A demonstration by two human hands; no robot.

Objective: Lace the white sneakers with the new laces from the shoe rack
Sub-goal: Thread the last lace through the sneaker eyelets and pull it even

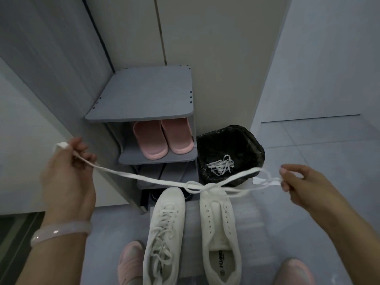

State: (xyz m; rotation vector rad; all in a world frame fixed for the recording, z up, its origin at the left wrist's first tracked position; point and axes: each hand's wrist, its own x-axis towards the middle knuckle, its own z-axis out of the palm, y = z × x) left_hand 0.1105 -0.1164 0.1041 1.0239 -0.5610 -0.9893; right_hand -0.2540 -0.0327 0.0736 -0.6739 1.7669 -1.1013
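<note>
Down by the grey shoe rack (141,93), a bin (230,155) lined with crinkled black plastic holds tangled old laces (221,166). Pink slippers (162,138) sit on a shelf. Both hands pinch a flat white lace (144,178), left hand (67,173) and right hand (304,186), knotted above two white sneakers (191,233) on the floor.

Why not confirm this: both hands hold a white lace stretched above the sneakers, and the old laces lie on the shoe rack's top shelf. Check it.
One error. The head view shows the old laces in the black-lined bin, not on the shoe rack. The left hand and right hand do hold the white lace above the sneakers.
</note>
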